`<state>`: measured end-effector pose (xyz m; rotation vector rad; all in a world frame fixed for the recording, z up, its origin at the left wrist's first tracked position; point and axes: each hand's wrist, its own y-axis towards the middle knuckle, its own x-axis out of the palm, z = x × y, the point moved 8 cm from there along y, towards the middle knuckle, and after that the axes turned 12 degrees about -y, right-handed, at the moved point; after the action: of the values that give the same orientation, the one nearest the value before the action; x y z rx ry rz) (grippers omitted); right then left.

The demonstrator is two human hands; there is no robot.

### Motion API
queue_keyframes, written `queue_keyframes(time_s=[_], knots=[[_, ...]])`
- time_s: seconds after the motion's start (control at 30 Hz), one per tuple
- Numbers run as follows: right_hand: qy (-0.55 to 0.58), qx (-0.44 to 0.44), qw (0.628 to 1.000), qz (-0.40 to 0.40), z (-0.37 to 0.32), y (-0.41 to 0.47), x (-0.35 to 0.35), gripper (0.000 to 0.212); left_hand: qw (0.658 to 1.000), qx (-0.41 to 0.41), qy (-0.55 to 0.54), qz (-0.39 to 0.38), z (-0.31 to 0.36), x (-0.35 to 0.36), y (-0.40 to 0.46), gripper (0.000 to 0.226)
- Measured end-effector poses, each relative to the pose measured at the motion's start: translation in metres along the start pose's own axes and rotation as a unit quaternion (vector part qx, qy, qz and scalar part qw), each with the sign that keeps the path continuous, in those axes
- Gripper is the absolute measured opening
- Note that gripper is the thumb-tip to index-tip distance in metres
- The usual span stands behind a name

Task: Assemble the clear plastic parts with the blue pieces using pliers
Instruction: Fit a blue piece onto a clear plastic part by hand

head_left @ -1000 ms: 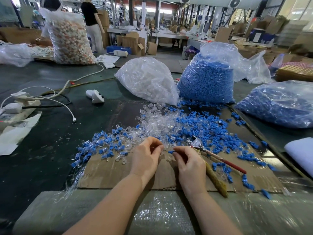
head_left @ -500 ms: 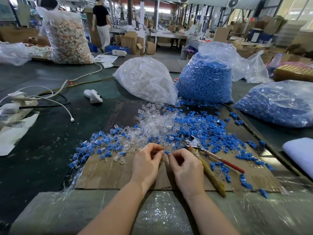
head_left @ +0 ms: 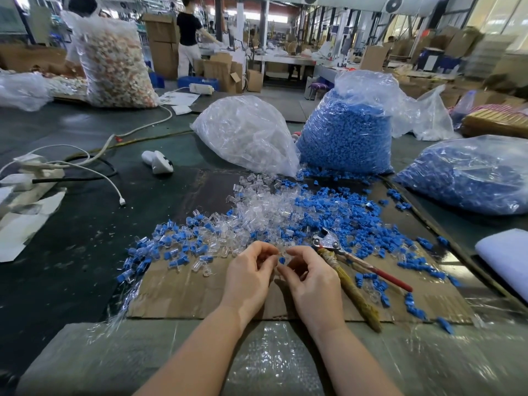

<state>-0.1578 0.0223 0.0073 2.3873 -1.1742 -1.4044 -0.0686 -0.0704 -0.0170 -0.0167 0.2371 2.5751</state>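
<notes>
- Left hand (head_left: 248,274) and right hand (head_left: 313,277) meet over the cardboard sheet (head_left: 183,295), fingers curled, pinching a blue piece (head_left: 281,260) with a clear part (head_left: 286,252) between them.
- Pliers (head_left: 347,258) lie on the cardboard just right of the right hand.

Two hands showing: left hand (head_left: 248,274), right hand (head_left: 311,277). One pliers (head_left: 354,260) lying on one cardboard sheet (head_left: 200,295). Loose blue pieces (head_left: 337,212) and clear plastic parts (head_left: 265,207) lying uncountable. Two blue-filled bags sitting right: (head_left: 347,135), (head_left: 468,172). One clear-parts bag (head_left: 245,135) sitting centre.
</notes>
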Motion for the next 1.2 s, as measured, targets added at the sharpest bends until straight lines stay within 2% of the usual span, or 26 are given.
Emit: queue_keyframes(time_s=[0.07, 0.2, 0.4, 0.83, 1.0, 1.1, 1.2], knots=[[0.002, -0.027, 1.0, 0.004, -0.005, 0.0, -0.001, 0.022, 1.0, 0.003, -0.007, -0.005, 0.001, 0.0, 0.0, 0.02], [0.001, -0.041, 0.999, 0.0, -0.005, 0.0, -0.001, 0.02, 1.0, 0.005, -0.021, -0.015, 0.003, 0.002, -0.001, 0.029], [-0.004, -0.045, 0.999, 0.006, -0.006, 0.0, -0.002, 0.017, 1.0, 0.021, 0.008, -0.017, 0.008, 0.002, -0.001, 0.025], [-0.022, -0.044, 0.999, 0.0, -0.007, 0.0, -0.001, 0.013, 0.999, 0.004, -0.027, -0.018, 0.004, 0.002, 0.0, 0.019], [-0.055, -0.045, 0.997, -0.003, -0.007, -0.001, -0.002, 0.018, 1.0, -0.004, -0.02, -0.013, 0.0, 0.002, 0.001, 0.017], [-0.121, -0.008, 0.992, 0.036, 0.002, 0.001, -0.017, 0.027, 1.0, -0.007, -0.024, -0.01, 0.0, 0.001, 0.001, 0.02], [-0.24, 0.108, 0.965, 0.019, 0.028, 0.005, -0.033, 0.044, 1.0, 0.003, -0.007, -0.008, 0.002, 0.0, 0.001, 0.021]])
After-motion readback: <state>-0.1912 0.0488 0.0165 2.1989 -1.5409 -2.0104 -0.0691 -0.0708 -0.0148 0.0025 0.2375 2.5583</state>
